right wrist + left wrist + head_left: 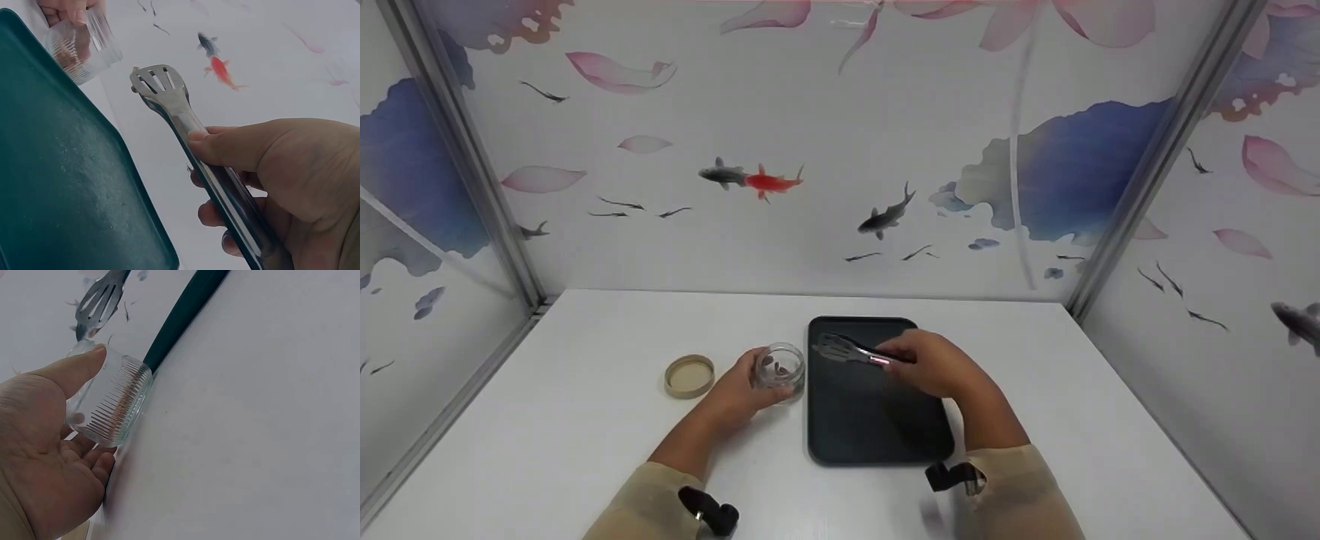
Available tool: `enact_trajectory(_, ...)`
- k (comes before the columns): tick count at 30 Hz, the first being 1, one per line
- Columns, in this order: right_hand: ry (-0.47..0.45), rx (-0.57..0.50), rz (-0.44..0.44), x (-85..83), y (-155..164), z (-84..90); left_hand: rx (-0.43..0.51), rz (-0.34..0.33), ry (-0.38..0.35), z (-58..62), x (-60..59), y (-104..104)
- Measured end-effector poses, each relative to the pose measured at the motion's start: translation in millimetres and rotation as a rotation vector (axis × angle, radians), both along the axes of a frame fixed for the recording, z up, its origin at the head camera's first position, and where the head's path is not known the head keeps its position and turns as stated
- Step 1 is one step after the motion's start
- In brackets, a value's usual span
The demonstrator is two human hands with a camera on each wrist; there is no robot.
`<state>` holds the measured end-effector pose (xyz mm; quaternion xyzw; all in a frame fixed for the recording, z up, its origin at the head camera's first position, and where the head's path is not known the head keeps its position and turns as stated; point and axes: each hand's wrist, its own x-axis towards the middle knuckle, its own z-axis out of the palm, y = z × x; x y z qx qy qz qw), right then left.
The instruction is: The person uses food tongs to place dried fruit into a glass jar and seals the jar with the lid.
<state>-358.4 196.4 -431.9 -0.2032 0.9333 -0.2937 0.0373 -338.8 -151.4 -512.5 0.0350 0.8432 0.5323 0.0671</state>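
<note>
My left hand (742,390) grips a clear glass jar (107,394) with ribbed sides, the thumb on one side and fingers on the other. Some small brown pieces (780,369) lie inside the jar. In my right hand (934,364) is a pair of metal tongs (180,112) with slotted ends, squeezed between thumb and fingers. The tong tips hover over the left part of a dark green tray (870,420), to the right of the jar's mouth. A tiny brownish bit (135,76) shows at the tips; its kind is unclear.
A round tan lid (690,377) lies on the white table (547,442), left of the jar. The tray stands close to the jar's right side. Printed panels (825,247) with metal posts enclose the table at the back and sides.
</note>
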Motion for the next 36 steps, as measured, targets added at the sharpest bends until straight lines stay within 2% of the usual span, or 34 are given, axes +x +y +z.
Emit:
enact_trajectory(7, 0.054, 0.007, -0.001, 4.3, -3.0, 4.2, 0.007, -0.017, 0.015, -1.4, -0.3, -1.3)
enact_trajectory(13, 0.077, -0.015, 0.037, 8.7, -9.0, 8.1, -0.006, -0.008, -0.003, 0.2, 1.2, -0.5)
enact_trajectory(24, 0.188, -0.003, 0.071, 22.1, -42.9, 6.7, -0.012, 0.004, 0.014, 0.0, -0.1, 0.3)
enact_trajectory(36, 0.215, 0.001, -0.024, 28.0, -69.1, -4.3, -0.035, 0.01, 0.015, -1.1, -1.6, 0.2)
